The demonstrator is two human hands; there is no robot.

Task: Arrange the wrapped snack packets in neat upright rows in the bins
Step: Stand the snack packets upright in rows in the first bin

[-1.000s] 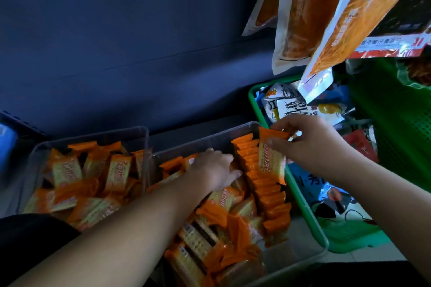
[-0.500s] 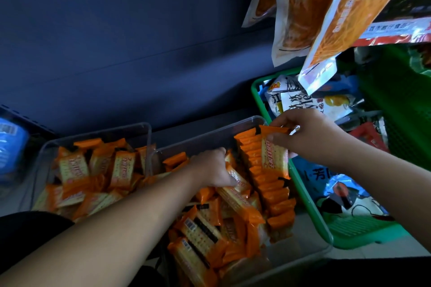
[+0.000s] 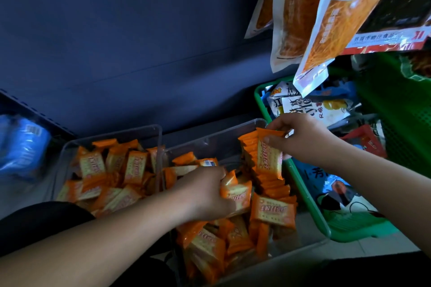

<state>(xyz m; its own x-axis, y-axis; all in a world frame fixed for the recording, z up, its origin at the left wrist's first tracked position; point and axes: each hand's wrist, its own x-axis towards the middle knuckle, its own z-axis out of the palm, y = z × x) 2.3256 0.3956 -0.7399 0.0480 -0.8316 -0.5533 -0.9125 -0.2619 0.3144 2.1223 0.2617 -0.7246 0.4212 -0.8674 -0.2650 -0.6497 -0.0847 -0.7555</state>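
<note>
Two clear plastic bins hold orange wrapped snack packets. The right bin (image 3: pixel 233 133) has an upright row of packets (image 3: pixel 272 184) along its right wall and a loose heap (image 3: pixel 210 244) in the middle and front. My right hand (image 3: pixel 303 140) pinches one upright packet (image 3: pixel 269 158) at the far end of that row. My left hand (image 3: pixel 205 193) reaches into the heap and grips a loose packet (image 3: pixel 238 196). The left bin (image 3: pixel 112 135) is full of jumbled packets (image 3: pixel 112 175).
A green basket (image 3: pixel 303 196) with mixed snack bags stands right of the clear bins. Large orange-and-white bags (image 3: pixel 338 18) hang above it. A blue package (image 3: pixel 23 144) lies at far left. A dark blue shelf back runs behind the bins.
My left hand has moved nearer in the heap and taken hold of a loose packet. My right hand stays at the far end of the upright row with its packet.
</note>
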